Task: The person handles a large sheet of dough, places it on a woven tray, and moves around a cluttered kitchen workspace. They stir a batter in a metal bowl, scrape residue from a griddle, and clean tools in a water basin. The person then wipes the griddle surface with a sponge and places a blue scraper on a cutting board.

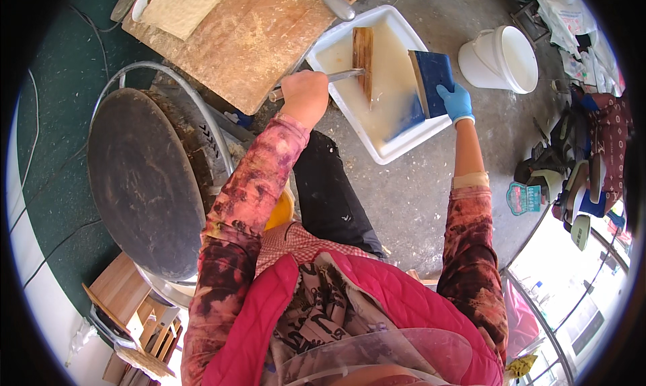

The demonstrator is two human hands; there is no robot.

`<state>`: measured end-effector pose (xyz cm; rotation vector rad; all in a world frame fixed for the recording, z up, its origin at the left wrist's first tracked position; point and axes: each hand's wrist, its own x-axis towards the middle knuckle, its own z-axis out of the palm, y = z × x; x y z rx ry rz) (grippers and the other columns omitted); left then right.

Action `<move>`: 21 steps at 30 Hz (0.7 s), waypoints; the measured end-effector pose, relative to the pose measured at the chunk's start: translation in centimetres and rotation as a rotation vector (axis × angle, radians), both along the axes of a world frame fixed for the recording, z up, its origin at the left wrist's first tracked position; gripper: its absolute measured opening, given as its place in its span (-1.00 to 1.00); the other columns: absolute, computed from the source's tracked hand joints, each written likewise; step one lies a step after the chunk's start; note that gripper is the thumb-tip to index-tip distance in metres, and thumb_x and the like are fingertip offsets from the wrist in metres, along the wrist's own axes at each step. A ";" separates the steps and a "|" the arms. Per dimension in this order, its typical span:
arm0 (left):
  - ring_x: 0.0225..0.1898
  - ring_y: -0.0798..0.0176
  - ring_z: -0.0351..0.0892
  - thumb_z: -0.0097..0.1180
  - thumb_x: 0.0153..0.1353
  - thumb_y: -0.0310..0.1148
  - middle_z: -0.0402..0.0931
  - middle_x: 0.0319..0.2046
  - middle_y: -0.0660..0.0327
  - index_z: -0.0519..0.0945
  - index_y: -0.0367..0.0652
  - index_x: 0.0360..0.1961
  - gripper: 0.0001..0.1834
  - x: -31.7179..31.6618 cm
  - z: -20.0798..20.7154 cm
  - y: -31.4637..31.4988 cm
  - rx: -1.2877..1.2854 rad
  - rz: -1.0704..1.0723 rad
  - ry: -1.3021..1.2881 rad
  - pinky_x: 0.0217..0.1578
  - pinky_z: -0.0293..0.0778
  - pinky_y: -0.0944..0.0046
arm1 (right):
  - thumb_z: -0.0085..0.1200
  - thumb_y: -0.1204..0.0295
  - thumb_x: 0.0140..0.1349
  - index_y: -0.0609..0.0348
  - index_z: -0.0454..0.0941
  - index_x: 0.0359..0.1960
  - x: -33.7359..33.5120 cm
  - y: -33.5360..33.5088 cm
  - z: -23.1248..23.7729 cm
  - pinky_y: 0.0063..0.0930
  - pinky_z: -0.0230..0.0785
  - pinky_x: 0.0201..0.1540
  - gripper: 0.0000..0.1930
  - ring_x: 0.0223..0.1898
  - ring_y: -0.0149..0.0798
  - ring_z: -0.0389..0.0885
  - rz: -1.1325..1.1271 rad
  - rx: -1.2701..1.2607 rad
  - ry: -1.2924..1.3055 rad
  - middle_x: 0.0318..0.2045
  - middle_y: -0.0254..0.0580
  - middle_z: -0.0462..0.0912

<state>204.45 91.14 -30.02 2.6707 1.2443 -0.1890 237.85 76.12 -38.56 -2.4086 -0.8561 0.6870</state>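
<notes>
My bare left hand (306, 98) is closed round a narrow metal tool (344, 75), probably a knife or scraper. Its far end reaches over the near left rim of a white plastic tray (381, 155) and meets a brown wooden strip (363, 50). Cloudy, pale liquid (390, 56) fills the tray. In a blue glove, my right hand (458, 102) grips the right edge of a flat, dark blue slab (434, 80) with a pale edge. The slab is tilted over the tray's right side. Below it, a blue patch (407, 120) shows at the liquid.
A white bucket (494, 60) stands right of the tray. A floury wooden board (235, 40) lies at the upper left, with a metal-handled tool (333, 3) on it. A round dark griddle (145, 184) sits at my left. Shoes (575, 184) and bags line the right side.
</notes>
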 end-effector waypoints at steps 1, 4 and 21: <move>-0.40 0.08 0.60 0.01 -0.02 -0.47 0.57 -0.50 0.08 0.63 -0.14 -0.55 -0.86 -0.1 -0.2 0.0 0.034 -0.002 -0.013 -0.45 0.45 0.13 | 0.15 0.25 0.05 0.27 0.54 -0.14 0.1 -0.3 0.1 -0.39 0.39 -0.19 -0.60 -0.32 -0.18 0.61 -0.007 0.033 0.037 -0.32 -0.01 0.64; -0.43 0.08 0.59 0.01 -0.03 -0.47 0.56 -0.52 0.11 0.61 -0.13 -0.57 -0.88 -0.4 -0.8 -0.2 0.088 0.000 -0.047 -0.46 0.43 0.12 | 0.16 0.28 0.06 0.30 0.54 -0.14 0.0 -0.9 0.6 -0.44 0.39 -0.19 -0.61 -0.33 -0.25 0.60 -0.049 0.060 0.128 -0.32 -0.05 0.64; -0.25 0.20 0.39 0.16 -0.08 -0.34 0.48 -0.46 0.30 0.58 -0.05 -0.49 -0.91 3.5 -5.9 -10.6 -0.141 -0.213 -0.339 -0.22 0.20 0.16 | 0.15 0.38 0.09 0.34 0.54 -0.17 -2.9 -5.0 4.3 -0.57 0.37 -0.19 -0.68 -0.35 -0.42 0.53 -0.324 0.299 0.296 -0.31 -0.20 0.63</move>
